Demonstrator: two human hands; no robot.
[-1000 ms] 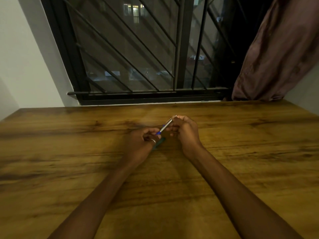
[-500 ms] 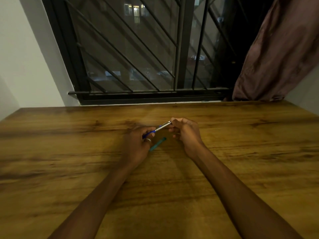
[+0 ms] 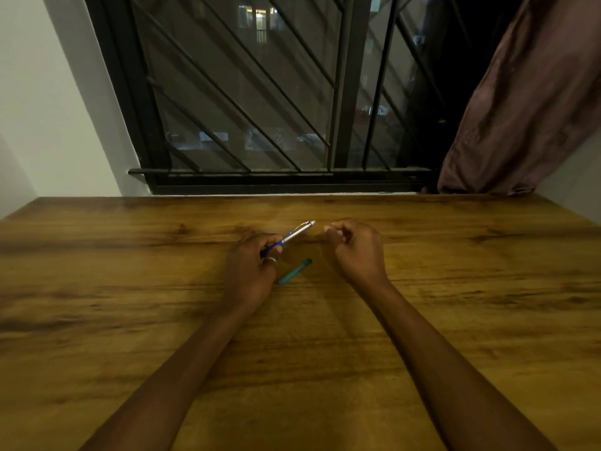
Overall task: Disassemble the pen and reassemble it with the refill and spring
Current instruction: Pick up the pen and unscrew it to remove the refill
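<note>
My left hand (image 3: 250,271) grips a pen (image 3: 289,237) by its blue lower end. The pen's silver upper part with clip and pale tip slants up and to the right, above the wooden table (image 3: 130,288). My right hand (image 3: 354,249) hovers just right of the pen's tip, apart from it. Its fingers are curled, with thumb and forefinger pressed together, and I see nothing between them. A short teal pen piece (image 3: 294,271) lies on the table between my two hands.
A dark barred window (image 3: 260,92) rises behind the table's far edge. A brownish curtain (image 3: 520,109) hangs at the back right, and a white wall (image 3: 48,109) stands at the left.
My right hand has let go of the pen's upper end and drawn away to the right. My left hand has tilted the pen lower and shifted slightly left.
</note>
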